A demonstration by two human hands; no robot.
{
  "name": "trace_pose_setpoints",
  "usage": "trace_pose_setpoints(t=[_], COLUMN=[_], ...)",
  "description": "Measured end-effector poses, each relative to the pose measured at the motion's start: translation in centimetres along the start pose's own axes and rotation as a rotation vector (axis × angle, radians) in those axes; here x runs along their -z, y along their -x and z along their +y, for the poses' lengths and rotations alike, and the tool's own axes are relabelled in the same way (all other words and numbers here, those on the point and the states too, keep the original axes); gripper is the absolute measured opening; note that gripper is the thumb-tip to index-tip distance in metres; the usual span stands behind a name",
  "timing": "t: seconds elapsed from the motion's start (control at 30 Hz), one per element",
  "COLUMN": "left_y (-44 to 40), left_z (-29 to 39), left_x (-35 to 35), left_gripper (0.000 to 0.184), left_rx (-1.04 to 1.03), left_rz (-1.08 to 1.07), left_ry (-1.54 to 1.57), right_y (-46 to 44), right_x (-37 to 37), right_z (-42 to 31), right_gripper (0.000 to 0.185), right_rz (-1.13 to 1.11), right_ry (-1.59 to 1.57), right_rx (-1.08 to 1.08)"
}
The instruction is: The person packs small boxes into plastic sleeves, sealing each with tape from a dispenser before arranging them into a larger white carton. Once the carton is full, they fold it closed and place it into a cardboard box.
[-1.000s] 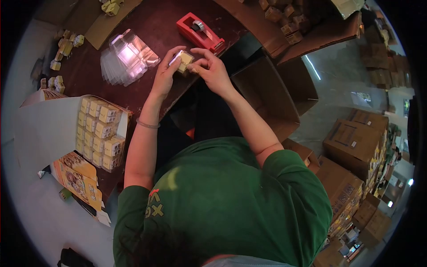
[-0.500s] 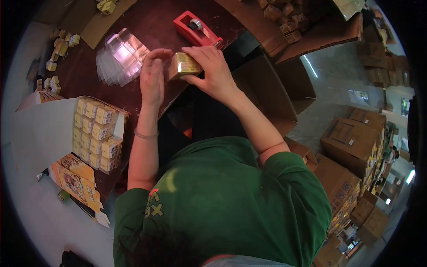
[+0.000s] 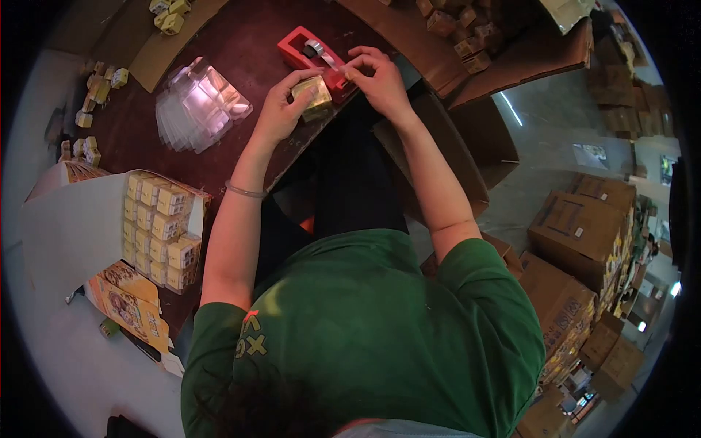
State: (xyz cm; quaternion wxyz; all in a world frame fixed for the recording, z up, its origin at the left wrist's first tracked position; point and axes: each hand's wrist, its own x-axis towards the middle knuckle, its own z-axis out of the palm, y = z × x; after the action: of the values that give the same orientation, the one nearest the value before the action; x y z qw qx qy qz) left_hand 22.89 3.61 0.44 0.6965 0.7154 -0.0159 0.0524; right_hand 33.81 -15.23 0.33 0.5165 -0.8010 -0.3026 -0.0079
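Note:
My left hand [image 3: 283,108] is closed around a small yellow box [image 3: 317,107] with a shiny clear surface, at the table's near edge. Just right of it, my right hand [image 3: 380,82] pinches the end of a strip of clear tape [image 3: 330,60] at the front of a red tape dispenser [image 3: 293,45]. The strip runs from the roll to my fingertips. Left of my left hand lies a fanned stack of flat clear plastic sleeves [image 3: 208,102] on the dark red table [image 3: 255,29].
An open carton [image 3: 73,212] holding rows of small yellow boxes [image 3: 157,226] stands at the left. More small boxes lie in a cardboard carton [image 3: 522,62] at upper right. An open brown box [image 3: 438,142] sits beside my right arm; stacked cartons [image 3: 573,226] stand further right.
My right hand has left the small box and moved right to the dispenser, where it now grips tape. My left hand has moved right and closed on the box.

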Motion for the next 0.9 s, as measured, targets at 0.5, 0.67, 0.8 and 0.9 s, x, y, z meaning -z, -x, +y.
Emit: trace_pose_setpoints(t=[0.5,0.67,0.8,0.9], left_y=[0.7,1.1,1.2,1.4], left_z=[0.0,-1.1,-0.6,-0.8], left_x=[-0.6,-1.2,-1.1,-1.2], left_gripper=[0.035,0.036,0.035,0.036], left_rx=[0.027,-0.046,-0.01,-0.001], left_rz=[0.024,0.122,0.103,0.112], left_ry=[0.018,-0.015,-0.007,0.07], right_y=[3.1,5.7,7.0,6.5], right_x=[0.3,-0.4,-2.2,-3.8], right_z=[0.7,1.9,-4.9,-5.8], right_gripper=[0.014,0.01,0.016,0.028], right_rz=[-0.122,-0.134,-0.088,0.067], right_ry=[-0.664,-0.496,-0.715,-0.58], right_rx=[-0.552,-0.486,-0.326,-0.289])
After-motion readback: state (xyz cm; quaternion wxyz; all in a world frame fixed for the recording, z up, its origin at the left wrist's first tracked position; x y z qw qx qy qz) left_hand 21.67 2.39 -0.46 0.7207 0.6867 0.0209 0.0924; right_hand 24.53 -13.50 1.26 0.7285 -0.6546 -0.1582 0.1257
